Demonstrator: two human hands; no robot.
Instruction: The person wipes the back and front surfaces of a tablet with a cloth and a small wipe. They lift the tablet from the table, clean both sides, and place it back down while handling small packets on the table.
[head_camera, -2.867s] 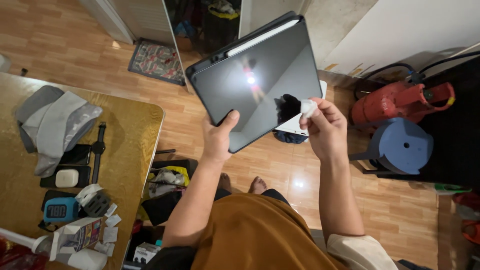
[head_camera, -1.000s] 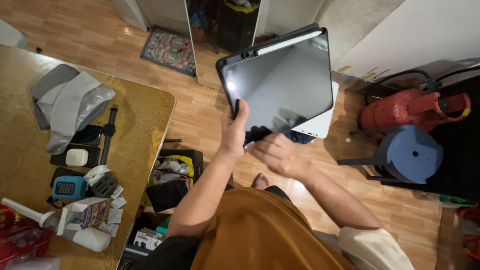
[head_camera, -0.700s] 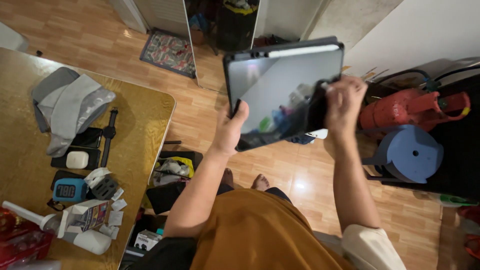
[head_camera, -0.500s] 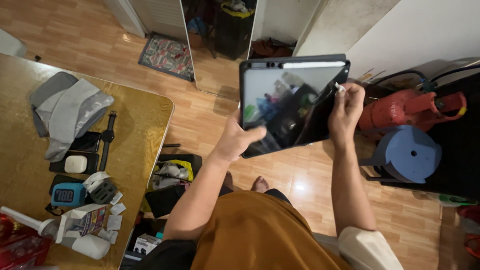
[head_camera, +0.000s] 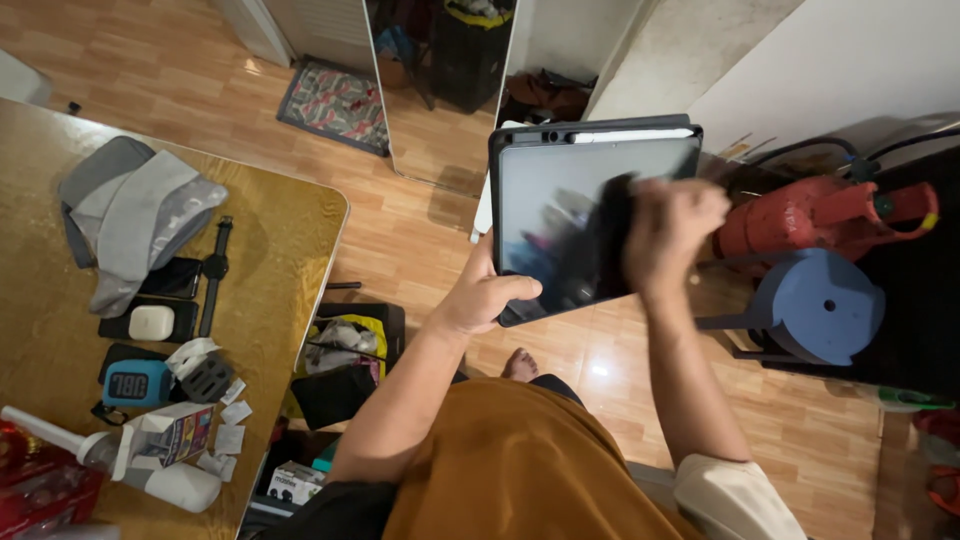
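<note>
Head view, tablet: a dark tablet in a black case (head_camera: 560, 215) is held up in the air in front of the person, above the wooden floor (head_camera: 420, 240), screen facing the camera, a pale stylus lying along its top edge.
Head view, left hand: the left hand (head_camera: 485, 295) grips the tablet's lower left corner, thumb lying over the front glass, fingers behind the case.
Head view, right hand: the right hand (head_camera: 668, 232) is blurred by motion and pressed against the right half of the screen; the fingers look curled in, but whether anything is between them I cannot tell.
Handling: judging by its look, the tablet is stiff, flat and fairly light, with smooth glass that would be slippery and breakable; the rubbery case edges and corners look like the safest hold.
Table: a yellow-brown table (head_camera: 290, 215) stands at the left; a folded grey cloth (head_camera: 140, 220) lies near its far edge, a wristwatch (head_camera: 213, 268) and a white earbud case (head_camera: 151, 322) further in, and a blue gadget with a display (head_camera: 131, 384), a small carton (head_camera: 165, 438) and a white bottle (head_camera: 110, 460) toward the near edge.
Room: a patterned mat (head_camera: 335, 102) lies by a doorway, and a red gas cylinder (head_camera: 830, 212) and a blue stool (head_camera: 815, 305) stand at the right by the wall.
</note>
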